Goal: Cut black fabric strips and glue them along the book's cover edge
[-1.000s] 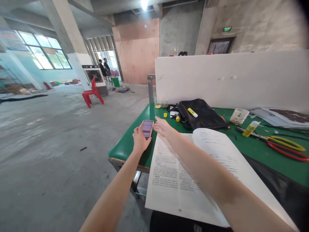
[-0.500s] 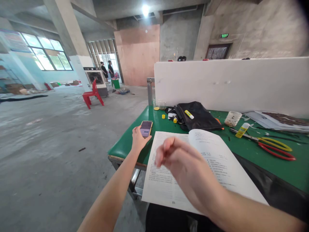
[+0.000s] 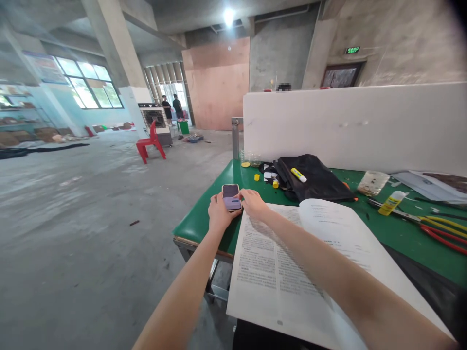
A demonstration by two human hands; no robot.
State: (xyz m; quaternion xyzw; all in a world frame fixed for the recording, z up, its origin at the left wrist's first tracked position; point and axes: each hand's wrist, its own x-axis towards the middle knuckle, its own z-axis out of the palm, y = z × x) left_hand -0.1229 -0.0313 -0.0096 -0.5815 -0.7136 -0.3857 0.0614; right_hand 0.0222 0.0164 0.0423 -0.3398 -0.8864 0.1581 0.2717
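A smartphone point(image 3: 231, 198) with a lit screen and a light-coloured edge is at the left end of the green tabletop. My left hand point(image 3: 220, 213) grips it along the left side and lower edge. My right hand point(image 3: 252, 203) is at the phone's right side, its fingers bent together and one fingertip at the screen's right edge. Whether that fingertip presses the screen I cannot tell. Under my right forearm lies an open book point(image 3: 268, 277) with printed pages, its right page point(image 3: 333, 228) bowed upward. The forearm covers part of the text.
On the green table point(image 3: 199, 216) are a black bag point(image 3: 310, 177) with a glue stick point(image 3: 298, 175) on it, another glue stick point(image 3: 393, 202), scissors point(image 3: 438, 227) and a clear plastic jar point(image 3: 372, 183). A white panel point(image 3: 310, 124) stands behind. A red chair point(image 3: 151, 143) and people point(image 3: 177, 106) are farther off.
My right hand has moved from above the book forward and left to the phone. My left hand still holds the phone. The whole view has shifted slightly.
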